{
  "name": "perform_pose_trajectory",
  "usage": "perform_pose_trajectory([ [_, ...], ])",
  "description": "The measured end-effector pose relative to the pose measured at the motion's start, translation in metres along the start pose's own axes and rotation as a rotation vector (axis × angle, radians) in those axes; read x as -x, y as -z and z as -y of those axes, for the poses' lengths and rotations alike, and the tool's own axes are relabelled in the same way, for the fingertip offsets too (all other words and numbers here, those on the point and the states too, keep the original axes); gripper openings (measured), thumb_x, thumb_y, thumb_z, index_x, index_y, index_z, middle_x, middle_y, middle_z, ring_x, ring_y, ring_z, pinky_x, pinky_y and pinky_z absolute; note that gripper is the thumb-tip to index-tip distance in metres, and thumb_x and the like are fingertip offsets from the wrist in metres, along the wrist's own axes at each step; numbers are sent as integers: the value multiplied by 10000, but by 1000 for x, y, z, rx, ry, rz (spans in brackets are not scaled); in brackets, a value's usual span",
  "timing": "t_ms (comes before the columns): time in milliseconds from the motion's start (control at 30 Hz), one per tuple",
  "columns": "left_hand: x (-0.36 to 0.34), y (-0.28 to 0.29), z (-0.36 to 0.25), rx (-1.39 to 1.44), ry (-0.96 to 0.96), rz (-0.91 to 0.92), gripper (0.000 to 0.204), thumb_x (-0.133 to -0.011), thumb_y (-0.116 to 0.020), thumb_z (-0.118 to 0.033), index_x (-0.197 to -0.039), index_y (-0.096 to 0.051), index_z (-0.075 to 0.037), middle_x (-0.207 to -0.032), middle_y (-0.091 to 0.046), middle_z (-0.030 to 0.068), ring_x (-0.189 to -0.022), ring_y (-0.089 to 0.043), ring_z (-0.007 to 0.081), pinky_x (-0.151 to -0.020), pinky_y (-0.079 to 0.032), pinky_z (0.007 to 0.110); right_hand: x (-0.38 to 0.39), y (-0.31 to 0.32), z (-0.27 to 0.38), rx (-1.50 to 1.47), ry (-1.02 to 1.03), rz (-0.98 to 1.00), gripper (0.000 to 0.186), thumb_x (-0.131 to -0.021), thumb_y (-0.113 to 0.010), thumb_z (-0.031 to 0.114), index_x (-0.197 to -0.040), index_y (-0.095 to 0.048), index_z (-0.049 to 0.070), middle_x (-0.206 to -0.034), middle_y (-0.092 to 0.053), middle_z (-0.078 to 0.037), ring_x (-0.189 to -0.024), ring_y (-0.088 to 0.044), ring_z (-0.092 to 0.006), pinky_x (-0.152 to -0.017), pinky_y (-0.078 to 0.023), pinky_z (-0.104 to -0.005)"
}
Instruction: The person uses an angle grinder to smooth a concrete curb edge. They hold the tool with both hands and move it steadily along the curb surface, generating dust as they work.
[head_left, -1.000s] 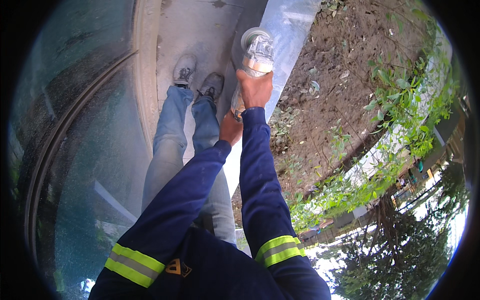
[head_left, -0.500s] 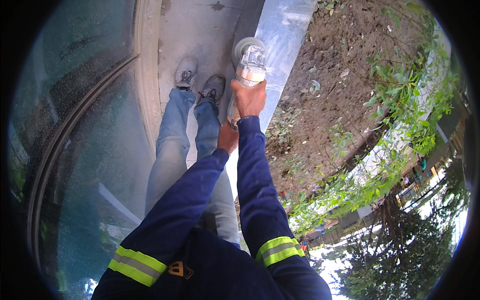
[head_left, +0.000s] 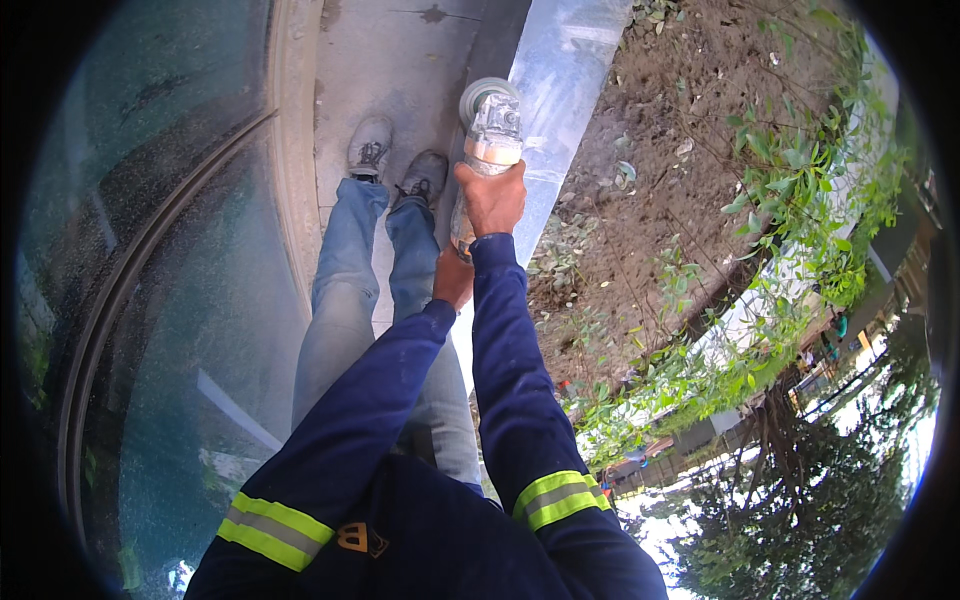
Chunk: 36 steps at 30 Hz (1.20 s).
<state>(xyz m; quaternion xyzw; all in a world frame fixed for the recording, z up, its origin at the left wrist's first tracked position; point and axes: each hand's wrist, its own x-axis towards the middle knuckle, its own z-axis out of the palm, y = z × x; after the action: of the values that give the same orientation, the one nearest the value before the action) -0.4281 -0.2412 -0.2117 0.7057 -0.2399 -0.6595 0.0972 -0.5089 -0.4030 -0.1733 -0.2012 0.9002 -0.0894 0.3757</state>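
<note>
A dusty angle grinder (head_left: 494, 125) with a pale round disc lies over the inner edge of a smooth grey-white strip (head_left: 565, 75) along the narrow walkway. My right hand (head_left: 492, 197) is wrapped round the grinder's body just behind its head. Lower and further left, my left hand (head_left: 452, 275) is closed on the rear of the same tool, partly hidden behind my right wrist. Whether the disc touches the strip I cannot tell.
A glass wall (head_left: 150, 300) with a sill (head_left: 292, 150) runs along my left. My shoes (head_left: 370, 140) stand on grey paving (head_left: 400, 50). To the right lie bare soil (head_left: 670, 120), leafy plants (head_left: 790, 200) and, further off, trees (head_left: 770, 520).
The grinder and both hands have moved down the picture and leftward along the strip, mostly in the first half second, only slightly since.
</note>
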Motion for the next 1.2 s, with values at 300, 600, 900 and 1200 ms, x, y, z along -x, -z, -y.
perform_pose_trajectory([
  [300,-10,2,-54,-198,-41,16,528,-888,-769,-349,-1208,-635,49,-1148,-713,300,-1147,-650,478,-902,-538,502,-26,2,8,-45,28,-75,778,-634,-863,407,-1189,-601,-71,-1081,-736,-282,-1022,-725,-437,-918,-551,-488],
  [600,4,1,-36,10,93,-13,574,-856,-810,-310,-1247,-616,63,-1195,-726,262,-1167,-683,426,-926,-542,462,-6,-5,3,19,36,-22,757,-635,-863,406,-1173,-602,-58,-1062,-736,-282,-999,-720,-463,-905,-556,-495],
  [900,-10,-4,-71,-144,-53,50,532,-895,-765,-334,-1230,-620,52,-1151,-713,293,-1152,-644,477,-926,-536,490,-35,8,14,-26,30,-92,781,-635,-846,405,-1193,-598,-82,-1097,-730,-283,-1024,-721,-438,-924,-551,-477],
  [1200,4,2,-35,-68,-51,-7,461,-918,-740,-300,-1223,-635,29,-1137,-724,276,-1120,-666,469,-901,-532,484,-6,-2,5,-4,25,-9,750,-645,-859,394,-1173,-590,-65,-1073,-730,-298,-1021,-715,-467,-933,-546,-499],
])
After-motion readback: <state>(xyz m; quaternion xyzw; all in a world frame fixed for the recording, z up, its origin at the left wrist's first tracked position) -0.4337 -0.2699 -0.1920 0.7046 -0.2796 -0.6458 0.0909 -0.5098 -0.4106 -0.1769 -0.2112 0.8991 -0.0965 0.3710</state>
